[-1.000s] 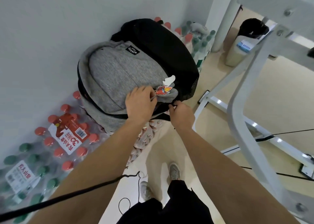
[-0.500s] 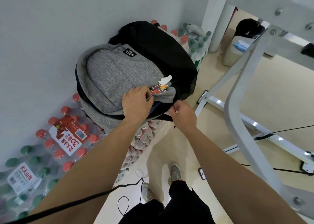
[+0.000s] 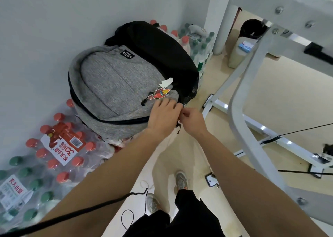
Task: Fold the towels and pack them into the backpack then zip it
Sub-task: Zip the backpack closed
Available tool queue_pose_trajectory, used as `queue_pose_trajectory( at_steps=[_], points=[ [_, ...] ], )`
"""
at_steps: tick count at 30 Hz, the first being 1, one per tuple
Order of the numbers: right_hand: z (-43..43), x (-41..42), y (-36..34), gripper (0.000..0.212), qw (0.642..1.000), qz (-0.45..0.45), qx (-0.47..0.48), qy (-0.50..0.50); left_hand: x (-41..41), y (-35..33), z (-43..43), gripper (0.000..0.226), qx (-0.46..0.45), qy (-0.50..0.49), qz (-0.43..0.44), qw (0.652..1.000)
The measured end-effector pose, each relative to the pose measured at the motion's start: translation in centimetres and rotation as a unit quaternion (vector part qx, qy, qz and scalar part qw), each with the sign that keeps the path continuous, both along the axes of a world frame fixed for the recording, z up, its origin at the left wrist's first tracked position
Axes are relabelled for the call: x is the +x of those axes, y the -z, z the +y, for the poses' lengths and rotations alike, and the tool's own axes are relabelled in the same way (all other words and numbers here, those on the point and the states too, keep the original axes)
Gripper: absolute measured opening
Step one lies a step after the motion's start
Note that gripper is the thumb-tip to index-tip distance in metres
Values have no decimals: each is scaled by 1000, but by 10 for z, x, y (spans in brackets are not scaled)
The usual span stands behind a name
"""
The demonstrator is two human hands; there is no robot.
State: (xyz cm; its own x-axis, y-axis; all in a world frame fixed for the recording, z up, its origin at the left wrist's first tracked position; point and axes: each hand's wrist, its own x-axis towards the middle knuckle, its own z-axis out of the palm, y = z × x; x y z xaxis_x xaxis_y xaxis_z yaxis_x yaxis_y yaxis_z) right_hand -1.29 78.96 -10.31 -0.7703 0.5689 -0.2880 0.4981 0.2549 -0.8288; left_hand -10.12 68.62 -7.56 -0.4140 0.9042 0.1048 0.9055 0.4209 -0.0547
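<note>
The grey backpack [image 3: 115, 85] is seated on bottle packs [image 3: 59, 152] against the wall. Its lower corner is gripped by the left hand [image 3: 162, 118]. The right hand [image 3: 191, 119] is pinched shut; the zipper pull is obscured. Towels are not visible.

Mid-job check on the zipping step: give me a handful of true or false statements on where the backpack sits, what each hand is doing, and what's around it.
1. The backpack rests on shrink-wrapped packs of bottled water. True.
2. The left hand lies on the backpack's near right corner. True.
3. The right hand hangs free, well clear of the bag. False: it is pinched at the bag's corner, right beside the left hand, seemingly on a zipper pull, though the pull itself is hidden.
4. A red and white charm hangs from the front pocket. True.
5. A folded towel lies on top of the backpack. False: no towel is visible anywhere.
6. The backpack is bright blue. False: it is grey with black.
</note>
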Motion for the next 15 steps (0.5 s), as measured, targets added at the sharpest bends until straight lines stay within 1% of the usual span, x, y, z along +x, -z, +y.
queue_pose_trajectory(
  at_steps=[2, 4, 7, 9, 10, 11, 13, 15],
  points=[
    [6, 2, 0, 22, 1000, -17, 5, -3, 1, 5, 8, 28, -24, -25, -8, 999],
    [12, 4, -1, 20, 1000, -20, 3, -7, -1, 9, 13, 21, -37, -31, -13, 999],
    [16, 10, -4, 19, 1000, 5, -23, 5, -5, 15, 12, 3, -22, -29, -11, 999],
    [18, 13, -4, 18, 999, 15, -9, 34, -7, 17, 9, 2, 6, -39, -9, 999],
    [21, 13, -3, 18, 999, 21, 13, 43, -7, 16, 8, 2, 23, -44, -11, 999],
    [23, 12, -1, 23, 998, 30, 47, 34, -6, 16, 5, 4, 39, -47, -14, 998],
    [26, 4, 4, 40, 987, 29, 148, -49, -6, 14, -1, 8, 62, -54, -15, 996],
    [26, -8, 8, 50, 964, 11, 236, -126, -5, 9, -7, 9, 78, -77, -21, 994]
  ],
)
